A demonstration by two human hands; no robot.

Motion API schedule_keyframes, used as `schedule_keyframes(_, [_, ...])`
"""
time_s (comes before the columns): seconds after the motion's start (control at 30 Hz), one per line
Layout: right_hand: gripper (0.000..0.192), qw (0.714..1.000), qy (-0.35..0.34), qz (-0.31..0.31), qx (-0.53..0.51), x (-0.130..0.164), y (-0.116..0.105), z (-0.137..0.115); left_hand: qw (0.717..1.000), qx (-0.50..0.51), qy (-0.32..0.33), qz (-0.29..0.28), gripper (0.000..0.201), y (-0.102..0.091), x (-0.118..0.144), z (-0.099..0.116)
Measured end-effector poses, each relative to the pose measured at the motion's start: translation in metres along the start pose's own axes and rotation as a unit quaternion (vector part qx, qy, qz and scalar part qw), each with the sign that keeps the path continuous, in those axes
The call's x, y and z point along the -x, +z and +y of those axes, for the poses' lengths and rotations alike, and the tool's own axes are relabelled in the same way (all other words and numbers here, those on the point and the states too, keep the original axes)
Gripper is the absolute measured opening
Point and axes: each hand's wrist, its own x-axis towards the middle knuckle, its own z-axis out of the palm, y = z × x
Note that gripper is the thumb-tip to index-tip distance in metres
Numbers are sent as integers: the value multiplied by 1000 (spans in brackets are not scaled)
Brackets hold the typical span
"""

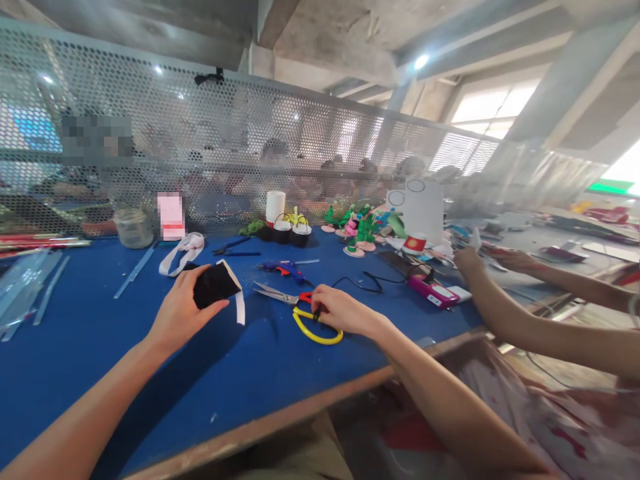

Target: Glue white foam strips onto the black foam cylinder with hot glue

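Observation:
My left hand point(184, 305) is closed around a small black cup-like piece point(213, 285), held tilted above the blue table. A pale band runs along the piece's rim, and a loose end of white ribbon point(241, 309) hangs down from it. At the right, my right hand point(345, 308) has its fingers closed at the handles of a pair of scissors point(318, 333) with one red and one yellow loop. The scissor blades point left toward the black piece and are slightly apart. A coil of pale ribbon point(186, 253) lies behind my left hand.
A blue glue gun point(285, 269) and black pliers point(237, 249) lie behind. Small black buckets point(301, 233), green figures point(367, 230), a glass jar point(133, 228) and clear glue sticks point(30, 283) stand or lie around. A co-worker's arms point(525, 327) reach in at right. A perforated metal screen point(240, 133) borders the back.

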Motion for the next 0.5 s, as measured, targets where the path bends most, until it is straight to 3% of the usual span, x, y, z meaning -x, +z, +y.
schedule_keyframes(0.07, [28,1000,4,9,28,-5,-5,10,1000,-5,-4,-9,62,0,0,1])
schedule_keyframes(0.27, [26,990,100,-30,92,-14,-20,33,999,-20,-14,-45,61,2,0,1])
schedule_keyframes(0.37, [27,986,136,-9,100,-24,-25,26,998,-12,-22,-60,62,4,1,1])
schedule_keyframes(0.5, [31,982,164,43,89,-58,-21,5,994,26,-50,-89,65,4,2,3])
